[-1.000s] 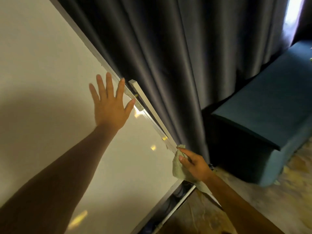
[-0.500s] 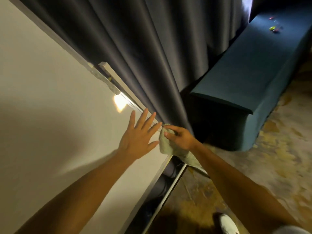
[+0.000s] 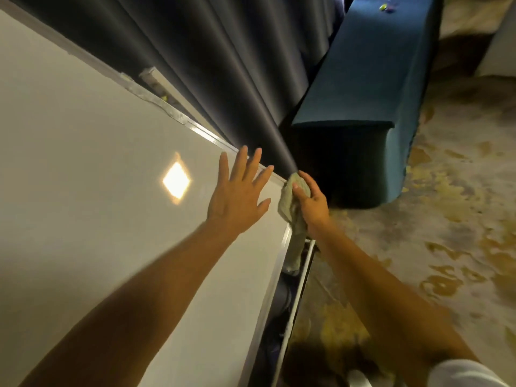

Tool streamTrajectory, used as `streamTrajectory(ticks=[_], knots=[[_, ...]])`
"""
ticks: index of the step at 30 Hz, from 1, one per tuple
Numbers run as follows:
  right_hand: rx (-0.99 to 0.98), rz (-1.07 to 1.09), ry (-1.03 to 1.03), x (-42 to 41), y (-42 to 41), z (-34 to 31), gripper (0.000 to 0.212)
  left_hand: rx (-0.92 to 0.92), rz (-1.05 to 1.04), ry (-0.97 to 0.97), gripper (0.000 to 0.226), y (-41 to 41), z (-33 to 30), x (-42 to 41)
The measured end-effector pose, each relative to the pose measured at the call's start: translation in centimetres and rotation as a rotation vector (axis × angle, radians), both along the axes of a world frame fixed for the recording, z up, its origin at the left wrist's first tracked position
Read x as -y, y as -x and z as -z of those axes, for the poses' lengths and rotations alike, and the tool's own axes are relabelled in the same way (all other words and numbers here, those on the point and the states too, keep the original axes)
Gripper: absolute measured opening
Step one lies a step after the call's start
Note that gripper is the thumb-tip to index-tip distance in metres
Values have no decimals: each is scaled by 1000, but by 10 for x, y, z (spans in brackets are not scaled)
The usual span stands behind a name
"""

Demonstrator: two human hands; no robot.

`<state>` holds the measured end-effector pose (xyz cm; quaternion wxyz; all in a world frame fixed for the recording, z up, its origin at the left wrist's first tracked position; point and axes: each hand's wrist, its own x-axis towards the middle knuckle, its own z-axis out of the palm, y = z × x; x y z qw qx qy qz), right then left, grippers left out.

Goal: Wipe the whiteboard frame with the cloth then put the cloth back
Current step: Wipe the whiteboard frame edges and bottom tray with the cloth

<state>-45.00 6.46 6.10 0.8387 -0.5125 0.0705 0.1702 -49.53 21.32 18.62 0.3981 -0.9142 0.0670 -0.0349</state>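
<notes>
The whiteboard [image 3: 83, 191] fills the left of the head view, its silver frame [image 3: 178, 117] running diagonally down to a corner near the middle. My right hand [image 3: 312, 202] grips a pale green cloth [image 3: 287, 202] and presses it on that frame corner; the cloth's tail hangs down over the lower edge. My left hand [image 3: 240, 194] lies flat on the board surface with fingers spread, just left of the cloth, fingertips near the frame.
Dark curtains [image 3: 223, 65] hang right behind the frame. A teal upholstered bench [image 3: 371, 79] stands close on the right, with small coloured items at its far end. A patterned carpet [image 3: 446, 219] covers the floor. A marker tray rail [image 3: 298, 289] runs under the board.
My left hand slid down the board to beside the cloth. My right hand moved the cloth down along the frame to the corner. The view tilted further down.
</notes>
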Motion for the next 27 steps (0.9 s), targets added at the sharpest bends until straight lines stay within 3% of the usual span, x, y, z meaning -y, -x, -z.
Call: streamTrajectory(ticks=[3, 11, 27], knots=[[-86, 87, -19, -12, 32, 5, 41, -35, 0, -54, 93, 22, 4, -5], [-191, 70, 108, -38, 149, 19, 46, -157, 21, -106, 90, 81, -22, -27], [-210, 106, 71, -25, 222, 11, 44, -121, -38, -111, 86, 160, -15, 2]])
